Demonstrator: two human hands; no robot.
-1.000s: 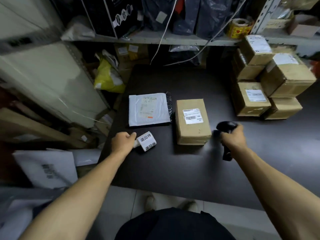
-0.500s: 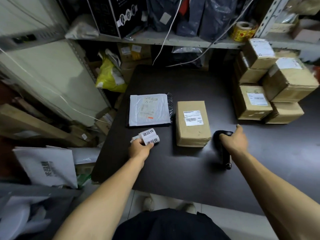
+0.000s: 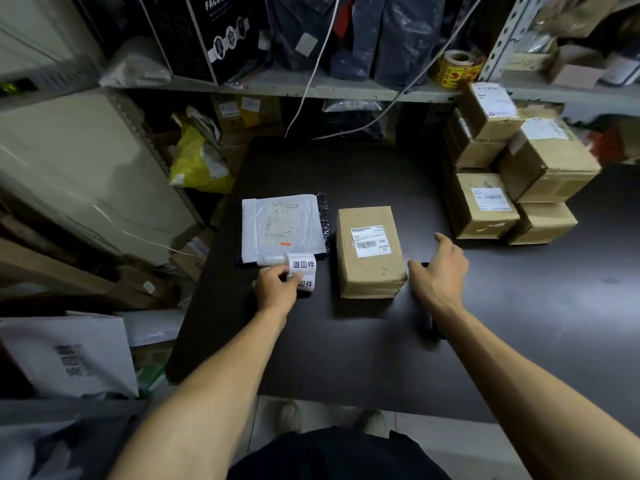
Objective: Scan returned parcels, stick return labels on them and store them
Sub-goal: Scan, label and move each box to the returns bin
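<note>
My left hand pinches the white roll of return labels printed with black characters, at the near edge of the flat grey plastic mailer on the dark table. My right hand hovers with its fingers spread and holding nothing, just right of the brown taped cardboard box. The box looks stiff and light, so I'd take it by its two long sides; the mailer looks soft and slippery, best lifted by an edge. The black handheld scanner lies mostly hidden under my right wrist. The stacked cardboard boxes at far right blur at the frame's edge.
</note>
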